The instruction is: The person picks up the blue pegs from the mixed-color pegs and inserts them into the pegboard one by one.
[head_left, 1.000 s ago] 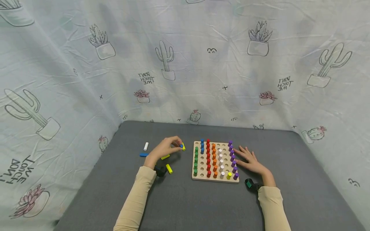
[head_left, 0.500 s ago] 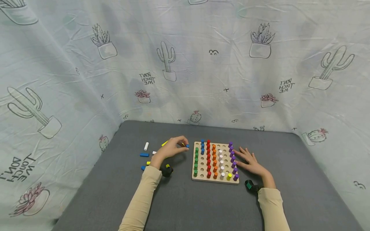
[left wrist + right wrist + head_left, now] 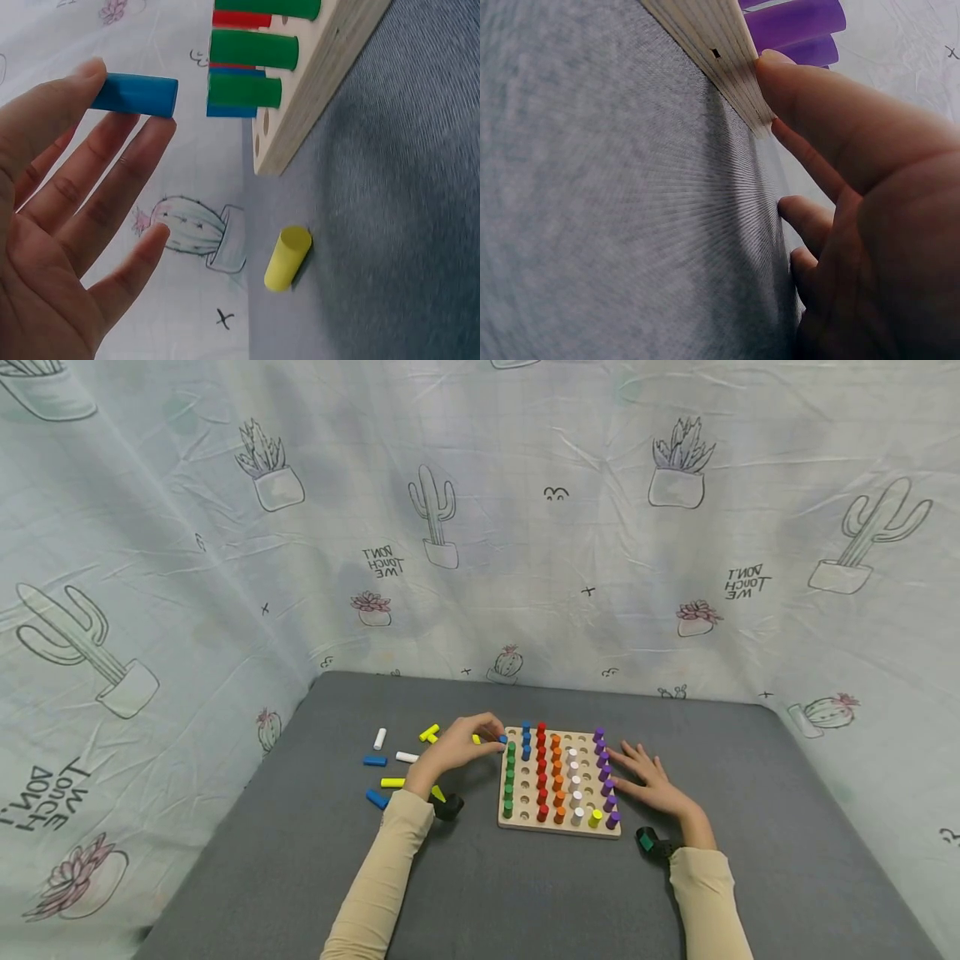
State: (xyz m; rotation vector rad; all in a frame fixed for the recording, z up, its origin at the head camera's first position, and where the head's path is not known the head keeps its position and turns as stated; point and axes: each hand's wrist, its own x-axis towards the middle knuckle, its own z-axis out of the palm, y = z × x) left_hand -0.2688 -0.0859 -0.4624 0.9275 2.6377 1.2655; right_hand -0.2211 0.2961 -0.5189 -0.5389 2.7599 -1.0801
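My left hand (image 3: 459,745) pinches a blue peg (image 3: 139,94) between thumb and fingers, just off the left edge of the wooden pegboard (image 3: 558,829). In the left wrist view the peg lies sideways, apart from the green pegs (image 3: 255,49). The board bears columns of green, blue, red, orange, white and purple pegs, with one yellow peg (image 3: 595,817) near the front. Its back left corner hole, behind the green column, is bare. My right hand (image 3: 656,785) rests with spread fingers at the board's right edge, beside the purple pegs (image 3: 799,26); its thumb touches the edge.
Left of the board, loose pegs lie on the grey tabletop (image 3: 487,893): white (image 3: 380,739), blue (image 3: 375,761), yellow (image 3: 392,783) and others. One yellow peg (image 3: 287,259) lies close to the board's left side. A patterned cloth (image 3: 480,527) hangs behind the table.
My left hand has carried the blue peg rightward from among the loose pegs to the board's back left corner. The right hand stays in place.
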